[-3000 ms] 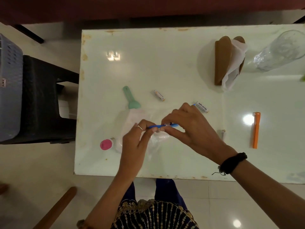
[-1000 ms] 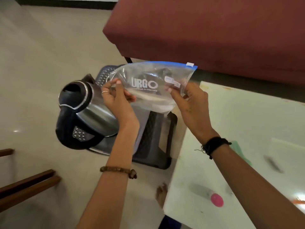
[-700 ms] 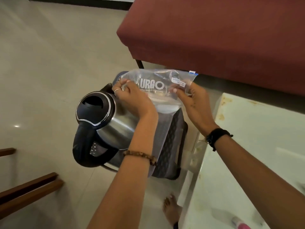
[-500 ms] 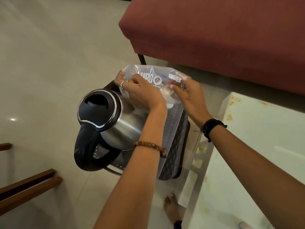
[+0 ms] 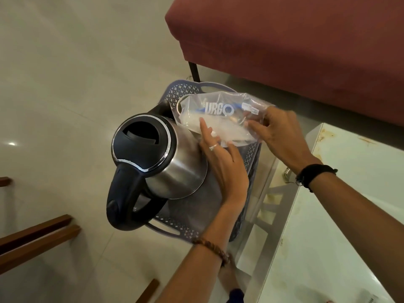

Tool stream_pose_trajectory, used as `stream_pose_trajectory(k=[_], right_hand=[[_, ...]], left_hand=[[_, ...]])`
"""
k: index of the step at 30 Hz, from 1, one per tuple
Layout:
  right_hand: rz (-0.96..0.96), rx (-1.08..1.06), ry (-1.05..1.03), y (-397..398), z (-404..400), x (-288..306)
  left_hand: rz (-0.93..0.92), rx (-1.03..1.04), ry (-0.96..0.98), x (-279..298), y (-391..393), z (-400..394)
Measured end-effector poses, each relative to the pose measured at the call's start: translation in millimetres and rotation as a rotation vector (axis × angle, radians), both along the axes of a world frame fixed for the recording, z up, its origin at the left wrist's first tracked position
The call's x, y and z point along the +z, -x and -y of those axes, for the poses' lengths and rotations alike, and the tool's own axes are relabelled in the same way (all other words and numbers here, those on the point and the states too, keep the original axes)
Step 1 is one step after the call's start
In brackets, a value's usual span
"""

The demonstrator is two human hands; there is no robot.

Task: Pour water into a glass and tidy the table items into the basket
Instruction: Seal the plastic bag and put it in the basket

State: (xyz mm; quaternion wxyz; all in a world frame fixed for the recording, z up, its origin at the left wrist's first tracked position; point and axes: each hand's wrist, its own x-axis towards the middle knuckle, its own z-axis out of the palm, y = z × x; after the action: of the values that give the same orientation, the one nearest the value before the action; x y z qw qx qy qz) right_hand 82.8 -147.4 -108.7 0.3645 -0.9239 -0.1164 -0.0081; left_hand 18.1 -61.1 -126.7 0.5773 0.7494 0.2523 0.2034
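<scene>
Left fingers (image 5: 204,130), straight and close together, are pressing on the bag (image 5: 218,119), while the right hand (image 5: 277,132) is pinching its right end between thumb and curled fingers. The bag is lying in the far end of the basket (image 5: 185,89), its long axis running left to right, print facing up and reading upright. The left hand (image 5: 225,169) is resting beside the kettle (image 5: 159,162), which is standing in the basket next to the table (image 5: 349,215).

clear zip bag (image 5: 220,121) lying in grey basket (image 5: 183,90)
</scene>
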Motion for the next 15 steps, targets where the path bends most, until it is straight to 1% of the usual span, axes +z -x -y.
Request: stream_pose_trajectory(k=[4,6,7,8,12,14,15], right_hand=[[0.146,0.086,0.178,4.5,-2.0,-1.4],[0.157,0.145,0.223,2.5,-4.5,-1.4],[0.141,0.162,0.211,1.4,-4.8,-1.2],[0.108,0.169,0.154,-0.1,-4.0,-0.5],[-0.094,0.207,-0.255,-5.6,9.8,4.2],[-0.196,0.248,-0.359,-9.9,18.1,4.9],[-0.222,0.262,-0.359,-12.5,21.0,4.5]], left_hand=[[-0.073,-0.08,-0.094,-10.3,14.7,4.5],[-0.105,-0.111,-0.141,-15.4,16.8,3.0],[-0.126,-0.125,-0.158,-16.6,16.9,2.0],[-0.144,-0.141,-0.174,-17.2,16.9,1.0],[-0.13,-0.189,-0.231,-17.2,17.8,0.2],[-0.102,-0.21,-0.28,-17.5,21.3,1.4],[-0.091,-0.217,-0.295,-17.9,23.3,2.6]])
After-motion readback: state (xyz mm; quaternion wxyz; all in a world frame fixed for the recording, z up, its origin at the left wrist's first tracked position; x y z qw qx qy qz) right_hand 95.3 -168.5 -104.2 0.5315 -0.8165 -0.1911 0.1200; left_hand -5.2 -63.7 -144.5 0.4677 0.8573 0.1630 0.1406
